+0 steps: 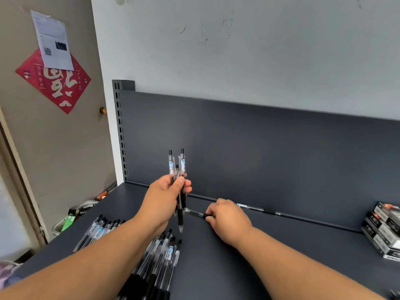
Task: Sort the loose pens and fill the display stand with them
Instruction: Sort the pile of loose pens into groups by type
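My left hand [165,198] grips a small upright bunch of clear pens with black grips [180,167], clickers up, over the dark grey shelf [281,245]. My right hand [227,219] rests on the shelf and pinches the black grip of a single pen [194,212] that lies flat. Another clear pen [257,208] lies along the shelf's back edge. Two piles of loose pens lie on the shelf: one at the left [99,231], a bigger one at the front middle [158,263]. No display stand is in view.
Stacked black and white pen boxes [383,230] stand at the shelf's right end. The shelf's dark back panel [259,148] rises behind the hands. Left of the shelf, a door with a red poster [54,83], and below it a bin with clutter [69,221].
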The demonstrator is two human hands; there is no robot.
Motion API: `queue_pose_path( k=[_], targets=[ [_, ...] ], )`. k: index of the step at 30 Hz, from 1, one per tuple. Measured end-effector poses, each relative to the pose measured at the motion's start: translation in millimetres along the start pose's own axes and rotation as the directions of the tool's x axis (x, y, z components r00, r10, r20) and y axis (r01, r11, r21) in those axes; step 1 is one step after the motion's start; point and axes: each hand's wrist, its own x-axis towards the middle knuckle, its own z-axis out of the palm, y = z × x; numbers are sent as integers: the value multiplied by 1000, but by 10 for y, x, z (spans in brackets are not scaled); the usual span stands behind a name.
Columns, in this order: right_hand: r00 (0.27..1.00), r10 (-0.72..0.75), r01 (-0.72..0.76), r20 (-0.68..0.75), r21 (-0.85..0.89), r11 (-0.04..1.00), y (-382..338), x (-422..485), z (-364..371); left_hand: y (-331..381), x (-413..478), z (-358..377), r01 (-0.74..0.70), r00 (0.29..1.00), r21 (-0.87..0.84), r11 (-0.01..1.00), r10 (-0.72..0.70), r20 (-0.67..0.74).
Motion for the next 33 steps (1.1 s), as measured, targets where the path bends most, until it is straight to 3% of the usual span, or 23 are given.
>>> queue_pose_path(
  k=[4,10,24,30,33],
  targets=[
    [993,74,-82,-88,-96,992,422,-109,-128,-14,-137,179,45,998,-60,997,-42,53],
    [975,219,-220,-19,-81,972,1003,-298,-193,-105,-282,508,88,993,-47,995,-84,85],
    [998,-48,53,27,-215,975,1075,-264,-244,-179,-539,595,111,992,-8,994,-112,-50],
    [983,-29,33,184,-18,999,731,-347,-288,-117,-731,536,101,987,-38,994,-106,-125],
    [956,-4,13,294,-29,999,539,-366,-345,-69,-806,494,87,984,-52,995,-94,-151]
  ],
)
